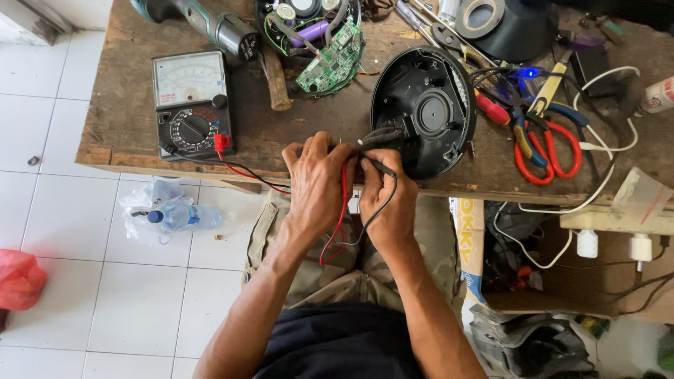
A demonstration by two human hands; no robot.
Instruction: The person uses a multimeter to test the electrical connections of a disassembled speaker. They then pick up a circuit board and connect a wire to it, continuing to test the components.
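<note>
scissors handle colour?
Red-orange handles on the scissors, at the bench's right side; head view, the only one.

Round plastic appliance base [423, 112] black; thin probe leads [342, 210], one red, one black; analogue meter [191, 104] black with pale dial; scissors [547, 144] red-handled; worn wooden surface [126, 119] brown; trousers [337, 270] camouflage.

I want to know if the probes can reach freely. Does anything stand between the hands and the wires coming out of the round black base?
Nothing visible does. The left hand and the right hand are already at the wire bundle at the edge of the round black base, with the black probe pointing at it.
</note>
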